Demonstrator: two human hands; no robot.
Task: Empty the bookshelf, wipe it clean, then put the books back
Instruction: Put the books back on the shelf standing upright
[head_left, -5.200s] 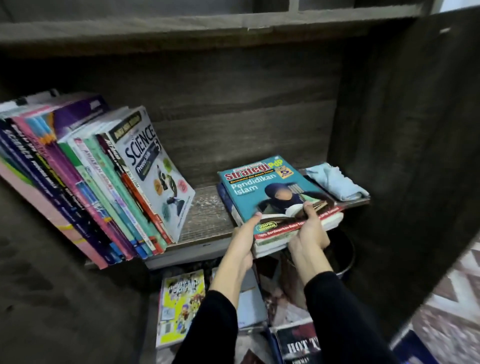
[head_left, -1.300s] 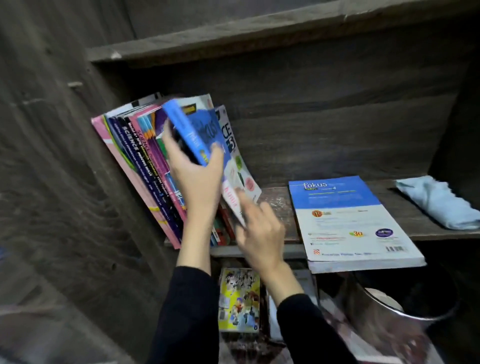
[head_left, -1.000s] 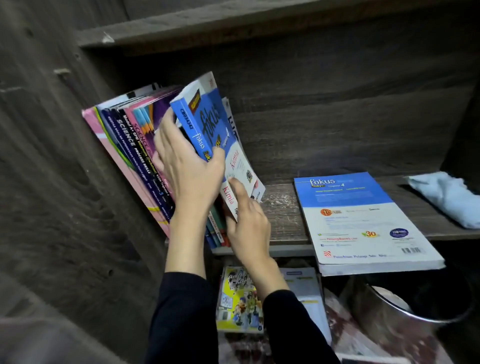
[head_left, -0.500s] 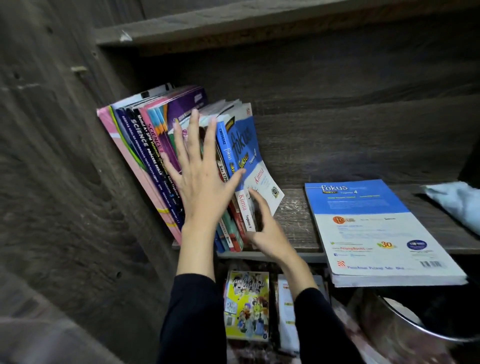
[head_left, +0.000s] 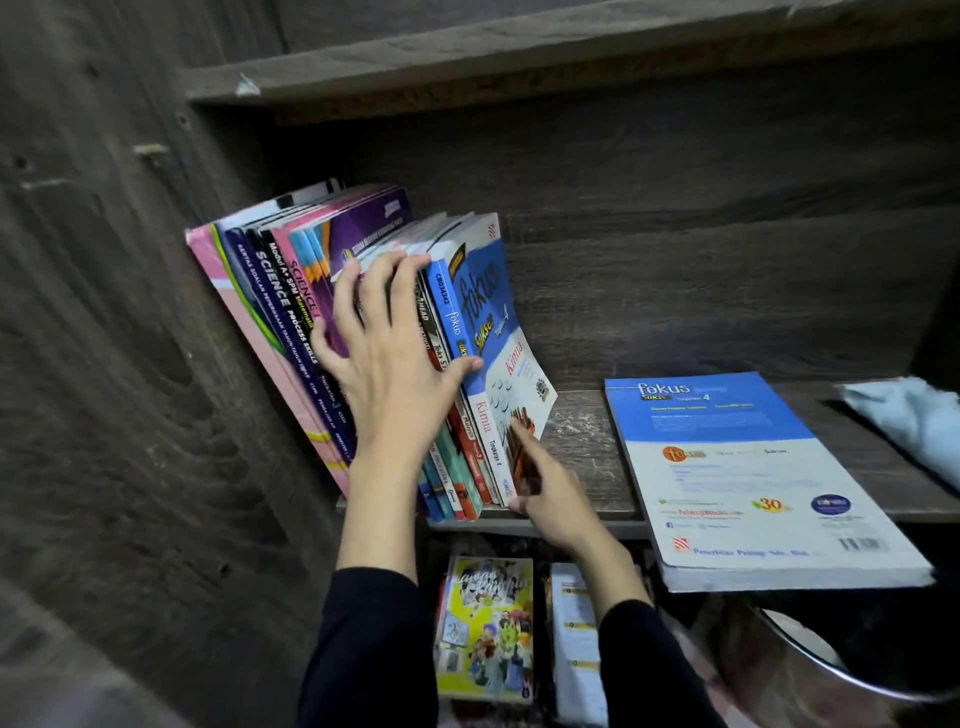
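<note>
- Left hand (head_left: 389, 374), centre left of frame: fingers straight and spread, released, palm pressed flat on the spines of the leaning row of books (head_left: 280, 312); thumb lies against the spine of the blue Fokus book (head_left: 491, 322).
- Right hand (head_left: 553, 501), lower centre: forefinger laid up the lower cover of the blue Fokus book, at the outer end of the row. The hand is blurred; I cannot tell whether thumb and fingers pinch the bottom corner or merely push it.
- Row stands on the shelf board (head_left: 582, 441) at centre left, tilted toward the left side panel.
- Judged progress: late stage, restocking. Bare board beside the row looks scuffed rather than dusty; I cannot confirm the wipe from this.
- Outstanding: one flat book (head_left: 748, 467) lies back cover up at right of frame, overhanging the front edge, not yet stood in the row. More books (head_left: 485, 629) show below the board, bottom centre.
- Pale blue cloth (head_left: 909, 421) rests on the board at the far right edge, cut off by the frame.
- Hidden: the row's lower corners behind my left wrist; the space below is dark; a round metal vessel (head_left: 810, 670) at bottom right is only partly seen.
</note>
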